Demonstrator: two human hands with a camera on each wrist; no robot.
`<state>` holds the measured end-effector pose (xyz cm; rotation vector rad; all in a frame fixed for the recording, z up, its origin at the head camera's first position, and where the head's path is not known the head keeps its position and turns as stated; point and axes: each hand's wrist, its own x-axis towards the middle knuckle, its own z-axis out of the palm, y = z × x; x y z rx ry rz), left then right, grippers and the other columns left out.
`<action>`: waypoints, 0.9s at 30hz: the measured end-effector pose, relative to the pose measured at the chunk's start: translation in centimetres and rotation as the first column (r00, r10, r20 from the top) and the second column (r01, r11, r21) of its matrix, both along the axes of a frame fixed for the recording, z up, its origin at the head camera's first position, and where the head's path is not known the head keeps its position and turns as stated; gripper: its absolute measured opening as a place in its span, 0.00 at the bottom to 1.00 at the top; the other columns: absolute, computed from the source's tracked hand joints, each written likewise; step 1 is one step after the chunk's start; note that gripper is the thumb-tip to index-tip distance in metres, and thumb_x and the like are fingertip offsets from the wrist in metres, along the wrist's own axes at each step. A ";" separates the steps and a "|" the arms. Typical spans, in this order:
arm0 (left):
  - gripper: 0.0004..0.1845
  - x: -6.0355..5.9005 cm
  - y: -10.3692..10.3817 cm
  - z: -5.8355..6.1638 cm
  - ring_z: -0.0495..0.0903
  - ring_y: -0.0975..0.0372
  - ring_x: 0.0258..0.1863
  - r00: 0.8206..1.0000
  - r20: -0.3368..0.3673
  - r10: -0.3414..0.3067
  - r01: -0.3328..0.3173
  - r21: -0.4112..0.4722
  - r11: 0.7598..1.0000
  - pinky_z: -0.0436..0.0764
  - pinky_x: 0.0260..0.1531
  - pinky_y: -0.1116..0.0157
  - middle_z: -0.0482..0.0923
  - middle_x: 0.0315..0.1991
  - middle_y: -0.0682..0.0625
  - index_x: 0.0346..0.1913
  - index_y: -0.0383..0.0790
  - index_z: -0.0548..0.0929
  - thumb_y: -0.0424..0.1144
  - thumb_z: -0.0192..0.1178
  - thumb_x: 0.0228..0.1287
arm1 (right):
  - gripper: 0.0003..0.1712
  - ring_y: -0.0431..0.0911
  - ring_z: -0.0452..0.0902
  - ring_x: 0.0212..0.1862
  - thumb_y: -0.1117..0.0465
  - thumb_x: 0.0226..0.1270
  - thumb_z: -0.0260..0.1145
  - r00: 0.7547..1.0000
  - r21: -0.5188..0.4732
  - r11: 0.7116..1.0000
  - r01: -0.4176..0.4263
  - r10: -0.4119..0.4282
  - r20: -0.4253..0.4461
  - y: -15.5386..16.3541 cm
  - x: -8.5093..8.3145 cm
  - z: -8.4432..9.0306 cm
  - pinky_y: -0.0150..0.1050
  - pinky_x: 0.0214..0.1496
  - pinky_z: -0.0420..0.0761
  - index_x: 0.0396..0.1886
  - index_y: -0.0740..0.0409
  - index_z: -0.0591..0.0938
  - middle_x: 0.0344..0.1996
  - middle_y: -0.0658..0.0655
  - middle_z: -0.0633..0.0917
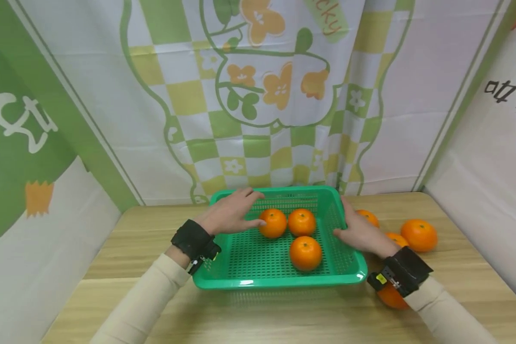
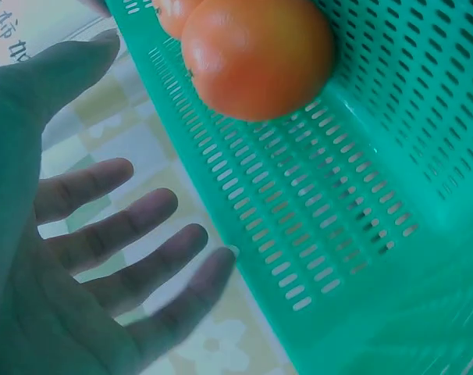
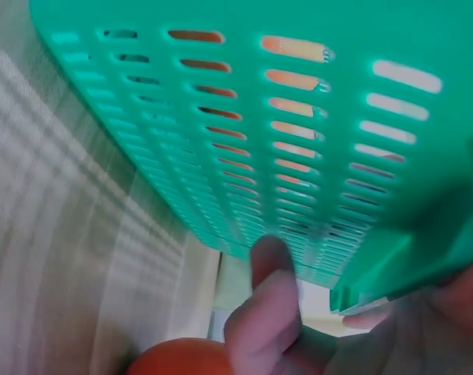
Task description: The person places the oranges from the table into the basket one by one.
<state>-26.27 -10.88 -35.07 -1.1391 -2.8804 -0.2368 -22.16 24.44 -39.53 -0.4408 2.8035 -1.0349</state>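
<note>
Because the left hand [image 1: 230, 212] lies flat with spread fingers while only the right hand [image 1: 361, 234] curls under the basket [image 1: 279, 277] rim, one-sided lifting may tip it. I think the oranges [image 1: 301, 222] inside would roll out onto the desk [image 1: 258, 310].

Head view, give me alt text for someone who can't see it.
Two hands flank a green basket of three oranges on a wooden table: left hand open over its left rim, right hand on its right wall. More oranges lie at right.
</note>
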 end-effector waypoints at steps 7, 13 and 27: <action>0.40 1.1 -1.5 0.9 0.77 0.48 0.66 0.998 0.038 0.054 -0.055 0.022 0.998 0.81 0.64 0.49 0.74 0.69 0.39 0.75 0.40 0.72 0.62 0.64 0.70 | 0.50 0.74 0.70 0.66 0.58 0.76 0.61 0.999 0.060 0.998 0.011 -0.009 -0.044 0.3 0.2 0.4 0.64 0.54 0.84 0.85 0.67 0.44 0.72 0.86 0.63; 0.41 2.1 -3.1 1.4 0.76 0.46 0.65 0.993 0.040 0.110 -0.111 0.022 0.994 0.81 0.63 0.47 0.74 0.68 0.38 0.74 0.39 0.72 0.61 0.66 0.69 | 0.39 0.67 0.74 0.62 0.53 0.82 0.58 0.993 0.030 0.999 0.015 -0.011 -0.117 0.7 0.1 0.4 0.62 0.54 0.84 0.83 0.63 0.57 0.66 0.77 0.75; 0.36 3.9 -5.9 1.9 0.72 0.37 0.66 0.971 -0.001 0.237 -0.236 0.109 0.966 0.79 0.64 0.41 0.72 0.68 0.31 0.73 0.35 0.72 0.55 0.66 0.72 | 0.37 0.67 0.79 0.61 0.44 0.86 0.49 0.987 0.074 0.994 0.078 -0.067 -0.148 2.1 0.3 1.1 0.64 0.59 0.81 0.78 0.70 0.65 0.63 0.77 0.78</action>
